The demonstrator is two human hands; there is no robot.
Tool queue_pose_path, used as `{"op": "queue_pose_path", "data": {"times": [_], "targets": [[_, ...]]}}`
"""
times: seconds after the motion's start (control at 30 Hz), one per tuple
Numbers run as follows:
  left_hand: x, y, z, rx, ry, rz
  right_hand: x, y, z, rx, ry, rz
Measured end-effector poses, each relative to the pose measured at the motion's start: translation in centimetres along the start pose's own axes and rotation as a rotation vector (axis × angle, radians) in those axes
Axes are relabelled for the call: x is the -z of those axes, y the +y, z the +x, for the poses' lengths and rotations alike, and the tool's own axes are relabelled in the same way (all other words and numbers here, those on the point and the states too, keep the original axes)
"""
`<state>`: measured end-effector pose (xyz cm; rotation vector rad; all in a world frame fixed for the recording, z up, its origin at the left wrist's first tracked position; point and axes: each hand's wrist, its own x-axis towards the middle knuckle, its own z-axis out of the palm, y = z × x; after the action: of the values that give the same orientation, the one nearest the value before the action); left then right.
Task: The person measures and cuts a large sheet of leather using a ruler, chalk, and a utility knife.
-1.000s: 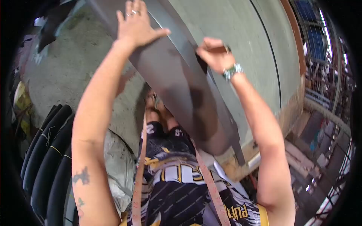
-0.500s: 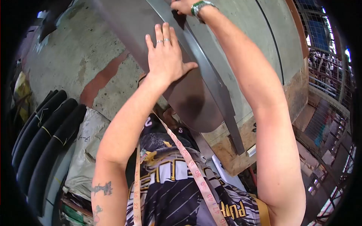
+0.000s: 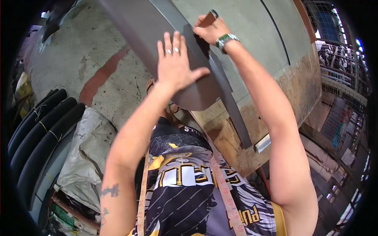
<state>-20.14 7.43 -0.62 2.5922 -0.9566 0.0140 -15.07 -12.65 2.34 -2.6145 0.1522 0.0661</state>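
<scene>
My left hand [image 3: 175, 65] lies flat with spread fingers on a dark grey-brown sheet [image 3: 138, 35], which hangs over the table's left edge. In my right hand [image 3: 212, 29], the fingers are wrapped round a brown-handled tool [image 3: 208, 17] near the sheet's right-hand edge. The tool's lower end is hidden by the hand and shadow. A narrow dark strip [image 3: 236, 122] runs down from the sheet over the wooden table corner. A measuring tape [image 3: 226, 192] hangs round my neck.
The worktable [image 3: 252, 47] has a grey top and a worn wooden edge. A metal tube [image 3: 262, 143] lies at its near corner. Dark rolls [image 3: 45, 135] and a white sack [image 3: 84, 153] stand at the lower left. Wire mesh [image 3: 346, 94] is on the right.
My right hand has come nearer along the sheet's edge, and the tool in it now shows. My left hand has shifted slightly. The view of the table and sheet has shifted too.
</scene>
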Motion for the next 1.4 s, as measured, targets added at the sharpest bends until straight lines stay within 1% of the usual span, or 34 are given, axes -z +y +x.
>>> {"op": "queue_pose_path", "data": {"times": [0.03, 0.07, 0.1, 0.13, 0.17, 0.2, 0.23, 0.27, 0.33, 0.37, 0.43, 0.47, 0.5, 0.57, 0.63, 0.67, 0.77, 0.8, 0.83, 0.87, 0.9, 1.03, 1.1, 1.23, 1.27, 1.4], "targets": [[0.0, 1.9, -1.0, 0.033, 0.012, -0.049, -0.3, 0.3, 0.3, -0.043, -0.021, -0.041], [0.1, 2.4, -1.1, 0.036, -0.037, 0.052, -0.5, 0.8, 0.3, -0.040, -0.036, 0.028], [0.4, 2.7, -1.1, 0.034, -0.043, 0.062, -0.6, 1.2, 0.4, -0.033, -0.052, 0.098], [0.4, 2.6, -0.9, 0.035, -0.046, 0.073, -0.3, 0.7, 0.5, -0.067, -0.086, 0.094], [0.4, 2.8, -0.9, 0.037, -0.054, 0.085, -0.3, -0.3, 0.9, -0.055, -0.030, -0.004], [0.6, 3.2, -0.6, 0.045, -0.045, 0.111, -0.2, -0.2, 0.6, -0.057, -0.053, 0.007], [0.9, 3.5, -0.3, 0.065, -0.090, 0.153, 0.2, -0.2, 0.3, -0.059, -0.071, 0.016], [1.1, 3.9, -0.2, 0.085, -0.137, 0.193, 0.1, 0.3, -1.0, -0.089, -0.044, 0.014], [1.9, 4.6, 0.5, 0.135, -0.243, 0.235, -1.4, 2.9, -4.6, -0.135, 0.005, 0.000], [2.0, 5.0, 0.3, 0.132, -0.275, 0.247, -0.8, 4.0, -10.2, 0.003, 0.044, 0.178], [2.5, 5.3, 0.8, 0.166, -0.311, 0.282, 0.6, 6.2, -20.1, -0.063, -0.045, 0.194], [2.4, 5.3, 1.0, 0.167, -0.316, 0.290, 2.7, 3.9, -23.5, -0.209, -0.041, 0.237], [2.4, 5.4, 1.2, 0.172, -0.338, 0.291, 3.6, 3.1, -25.4, -0.247, -0.058, 0.116], [3.1, 5.7, 1.5, 0.157, -0.375, 0.307, 4.8, 3.4, -26.6, -0.328, -0.171, 0.159], [3.6, 5.6, 1.6, 0.121, -0.346, 0.319, 5.1, 4.6, -26.7, -0.264, -0.252, 0.122], [3.5, 5.5, 1.5, 0.101, -0.347, 0.324, 5.5, 5.1, -26.9, -0.283, -0.279, 0.138], [3.5, 5.2, 1.3, 0.044, -0.361, 0.336, 7.2, 5.0, -26.4, -0.379, -0.185, 0.140], [3.8, 5.1, 1.4, 0.029, -0.382, 0.347, 6.7, 6.2, -26.8, -0.417, -0.126, 0.131], [4.0, 4.8, 1.5, 0.009, -0.404, 0.361, 6.0, 6.3, -26.4, -0.295, 0.000, 0.047], [3.8, 4.2, 1.4, -0.067, -0.349, 0.401, 5.3, 6.4, -25.8, -0.178, 0.130, -0.038], [4.0, 3.6, 1.6, -0.104, -0.347, 0.398, 4.6, 6.4, -25.1, -0.066, 0.263, -0.128], [5.3, 1.4, 2.3, -0.280, -0.353, 0.326, -1.7, 1.1, -21.8, -0.233, 0.204, -0.268], [5.8, -0.2, 2.9, -0.378, -0.358, 0.263, -5.2, -0.8, -21.0, -0.259, 0.344, -0.226], [6.3, -2.6, 3.5, -0.502, -0.344, 0.166, -4.4, -3.7, -18.9, -0.435, 0.357, -0.123], [6.6, -2.8, 3.6, -0.516, -0.355, 0.164, -4.0, -3.5, -18.4, -0.443, 0.394, -0.119], [7.2, -3.9, 4.7, -0.593, -0.433, 0.209, -3.2, -4.3, -17.3, -0.467, 0.263, -0.214]]}}
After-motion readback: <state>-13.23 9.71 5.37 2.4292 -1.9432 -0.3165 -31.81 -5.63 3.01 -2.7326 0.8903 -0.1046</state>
